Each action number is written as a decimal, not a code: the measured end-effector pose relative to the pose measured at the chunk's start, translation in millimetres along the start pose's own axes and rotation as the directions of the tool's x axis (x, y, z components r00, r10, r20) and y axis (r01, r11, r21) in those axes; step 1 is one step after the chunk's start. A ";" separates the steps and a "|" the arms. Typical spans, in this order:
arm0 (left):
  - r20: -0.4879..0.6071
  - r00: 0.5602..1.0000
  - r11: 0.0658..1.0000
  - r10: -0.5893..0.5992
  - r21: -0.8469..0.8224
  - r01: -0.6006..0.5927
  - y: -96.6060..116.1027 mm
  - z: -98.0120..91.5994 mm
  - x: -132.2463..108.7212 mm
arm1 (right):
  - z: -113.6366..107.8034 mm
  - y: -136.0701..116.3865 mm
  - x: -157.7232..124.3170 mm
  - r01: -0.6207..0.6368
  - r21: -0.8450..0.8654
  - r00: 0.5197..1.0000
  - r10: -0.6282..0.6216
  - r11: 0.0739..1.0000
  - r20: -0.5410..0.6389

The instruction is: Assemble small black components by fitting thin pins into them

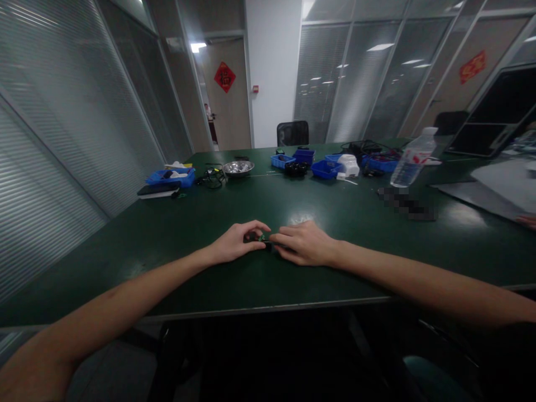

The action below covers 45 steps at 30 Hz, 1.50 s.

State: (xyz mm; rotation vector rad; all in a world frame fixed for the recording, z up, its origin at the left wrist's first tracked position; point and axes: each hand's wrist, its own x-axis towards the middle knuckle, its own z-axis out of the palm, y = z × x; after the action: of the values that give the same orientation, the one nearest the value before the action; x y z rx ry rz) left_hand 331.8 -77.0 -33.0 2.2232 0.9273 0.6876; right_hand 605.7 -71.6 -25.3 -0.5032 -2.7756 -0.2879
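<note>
My left hand (238, 241) and my right hand (302, 243) meet on the dark green table (209, 279), close to its near edge. Both have their fingers curled and pinched on a small dark part with a green spot (262, 240) that lies between them. The fingers hide most of the part, so I cannot make out what it is. Both forearms reach in from the bottom corners of the view.
At the far side of the table stand blue bins (171, 177) (323, 168), a metal bowl (238, 167), black cables (211, 177), a white box (349, 166) and a plastic water bottle (412, 158). A laptop (494, 120) and papers (498, 190) lie at the right. A black chair (292, 133) stands beyond.
</note>
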 end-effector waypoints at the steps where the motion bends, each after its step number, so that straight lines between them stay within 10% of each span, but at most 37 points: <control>1: 0.002 1.000 1.000 0.009 0.013 -0.009 1.4 1.1 -0.6 | 0.2 0.1 0.0 0.004 -0.001 1.000 -0.004 1.000 0.002; 14: 0.025 0.996 0.993 0.086 0.073 -0.088 9.1 5.3 -2.1 | 0.8 0.7 -0.4 -0.057 -0.014 0.998 0.057 0.998 -0.008; 23: -0.019 0.996 0.988 0.086 0.127 -0.083 6.2 5.5 -3.0 | 2.8 3.1 4.9 -0.402 -0.030 0.909 0.402 0.915 0.109; 45: 0.051 0.972 0.796 -0.229 0.585 0.157 -21.2 -2.0 -5.2 | 2.6 13.9 6.2 -0.592 -0.013 0.794 0.586 0.806 0.162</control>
State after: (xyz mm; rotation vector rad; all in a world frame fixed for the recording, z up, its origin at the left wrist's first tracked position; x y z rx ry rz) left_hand 318.2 -68.5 -47.9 2.5941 1.4245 0.1723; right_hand 604.7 -56.3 -23.8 -1.3926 -2.5850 -0.0446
